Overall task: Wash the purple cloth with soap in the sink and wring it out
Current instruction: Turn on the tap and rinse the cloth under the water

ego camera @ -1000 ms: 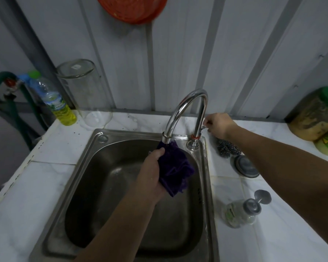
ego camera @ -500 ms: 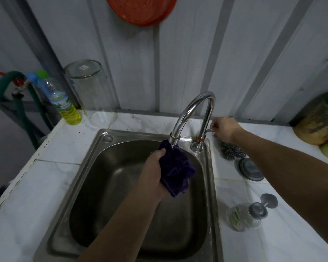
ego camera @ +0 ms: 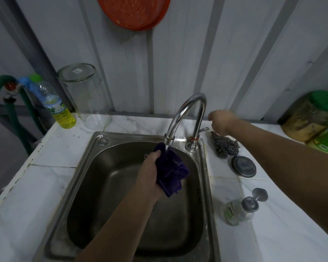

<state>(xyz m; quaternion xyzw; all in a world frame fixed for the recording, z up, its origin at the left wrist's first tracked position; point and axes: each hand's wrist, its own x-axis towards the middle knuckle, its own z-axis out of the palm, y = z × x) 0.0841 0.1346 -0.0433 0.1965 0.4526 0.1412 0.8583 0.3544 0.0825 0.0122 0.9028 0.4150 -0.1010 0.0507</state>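
purple cloth [ego camera: 169, 170]: bunched, wetted under tap [ego camera: 186, 118] | left hand [ego camera: 150, 173] fingers curled round it | right hand [ego camera: 221, 121] lifted off lever, fingers loosely curled, nothing held

**Materials and Surface Finish**

The sink [ego camera: 95, 167] is brushed metal with a dull satin sheen. The faucet [ego camera: 186, 110] is polished chrome, glossy and reflective. The purple cloth [ego camera: 170, 169] is soft, napped fabric, matt and wet where the water strikes it. The counter [ego camera: 51, 186] is smooth, glazed white tile. The scouring pad [ego camera: 225, 146] is rough, tangled wire. The jar [ego camera: 83, 95] is clear glass. The soap bottle [ego camera: 239, 210] is transparent plastic with a matt grey pump. The wall [ego camera: 235, 53] is ribbed painted sheet metal.
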